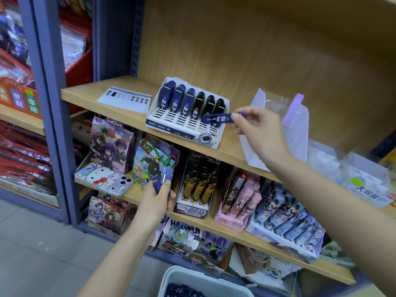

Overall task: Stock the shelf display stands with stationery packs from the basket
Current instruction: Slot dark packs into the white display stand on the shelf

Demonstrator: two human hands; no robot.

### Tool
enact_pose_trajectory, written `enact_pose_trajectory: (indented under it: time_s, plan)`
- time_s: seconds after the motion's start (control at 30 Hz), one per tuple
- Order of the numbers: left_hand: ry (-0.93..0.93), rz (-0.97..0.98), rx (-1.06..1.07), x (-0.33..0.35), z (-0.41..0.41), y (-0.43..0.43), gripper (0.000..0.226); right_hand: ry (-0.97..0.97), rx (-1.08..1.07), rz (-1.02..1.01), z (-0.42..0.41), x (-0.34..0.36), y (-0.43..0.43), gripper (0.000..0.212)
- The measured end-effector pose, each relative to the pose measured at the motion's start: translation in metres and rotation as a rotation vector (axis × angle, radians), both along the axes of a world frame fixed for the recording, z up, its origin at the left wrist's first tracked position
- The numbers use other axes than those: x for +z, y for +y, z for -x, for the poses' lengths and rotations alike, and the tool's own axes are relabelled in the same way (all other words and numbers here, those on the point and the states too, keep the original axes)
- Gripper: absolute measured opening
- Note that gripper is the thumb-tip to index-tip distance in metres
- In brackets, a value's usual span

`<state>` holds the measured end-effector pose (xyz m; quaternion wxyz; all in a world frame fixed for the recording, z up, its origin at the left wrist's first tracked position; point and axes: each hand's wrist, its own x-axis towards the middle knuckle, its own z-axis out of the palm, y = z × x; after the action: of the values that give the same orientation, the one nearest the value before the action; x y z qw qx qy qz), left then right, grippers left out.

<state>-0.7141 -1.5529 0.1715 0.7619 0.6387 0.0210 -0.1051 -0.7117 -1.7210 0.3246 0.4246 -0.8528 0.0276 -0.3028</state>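
Observation:
A white display stand point(169, 120) sits on the upper wooden shelf, its slots filled with rows of blue packs point(179, 97) on the left and black packs point(211, 103) on the right. My right hand point(255, 127) pinches one blue pack point(218, 119) by its end, holding it flat just in front of the stand's right slots. Lower down, my left hand point(159, 198) grips a small bundle of blue packs point(158, 182) in clear wrap. The pale basket point(171, 277) stands at the bottom, with more dark blue packs inside.
A printed card point(125, 99) lies left of the stand. Clear wrapping and a white empty stand point(276, 129) sit to its right. The lower shelves hold character boxes, a phone case point(102, 176) and pen displays. Red goods fill the left rack.

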Motion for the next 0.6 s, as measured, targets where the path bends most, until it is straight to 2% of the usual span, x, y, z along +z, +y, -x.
enact_pose_trajectory:
  time_s: [0.3,0.6]
  plan:
    - [0.017,0.077,0.029,0.005,-0.005,0.013,0.014,-0.034,0.024,0.351,-0.063,0.013,0.034,0.013]
    - [0.013,0.149,0.021,0.011,-0.008,0.024,0.010,0.053,0.079,0.475,-0.085,0.016,0.036,0.004]
